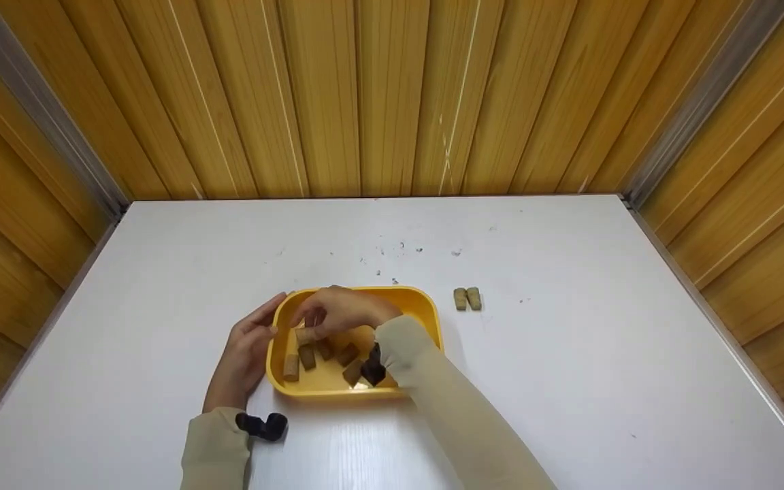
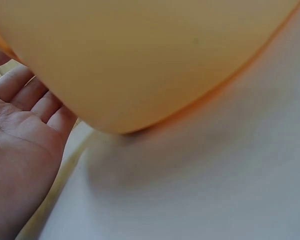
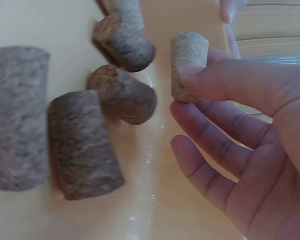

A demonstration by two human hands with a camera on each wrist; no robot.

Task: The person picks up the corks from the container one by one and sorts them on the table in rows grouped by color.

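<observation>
My right hand (image 1: pixel 344 313) reaches over the yellow tray (image 1: pixel 436 330) and pinches a pale cork (image 3: pixel 189 65) between thumb and fingers. The right wrist view shows this cork upright, apart from the others. Several brown corks (image 1: pixel 307 357) lie in the tray beneath the hand, and a lighter cork (image 1: pixel 291 367) is by its left wall. My left hand (image 1: pixel 246 354) rests against the tray's left side, its thumb at the rim and its fairly straight fingers along the outer wall. In the left wrist view the tray's wall hides those fingertips.
Two corks (image 1: pixel 467 299) stand or lie side by side on the white table (image 1: pixel 569 381), right of the tray; which, I cannot tell. Small dark marks speckle the table behind the tray. Wood-patterned walls (image 1: pixel 392 102) enclose the back and sides.
</observation>
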